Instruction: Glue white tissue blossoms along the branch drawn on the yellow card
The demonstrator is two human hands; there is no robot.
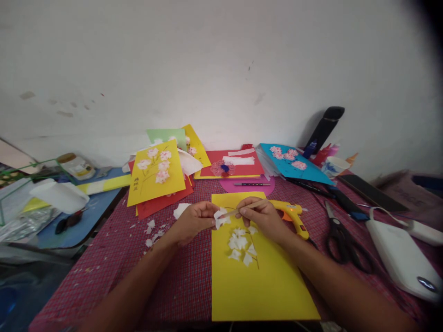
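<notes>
My left hand (200, 219) pinches a small white paper flower (221, 218) above the upper left edge of a yellow sheet (259, 295). In my right hand (258, 214) is a thin wooden stick (249, 205), its tip touching the flower. On the yellow sheet, below my hands, white paper petals (238, 240) are clustered along a drawn brown branch (256, 260). A yellow glue gun (292, 214) lies just beyond my right hand. White paper scraps (151, 227) are scattered on the checked cloth to the left.
Scissors (341, 235) and a white power bank (403, 258) lie at the right. Behind stand a blue flower card (299, 173), a paper cup (335, 167) and paint bottles (321, 154). A yellow flower card (155, 177) rests on red sheets at the back left. A pen (252, 184) lies behind my hands.
</notes>
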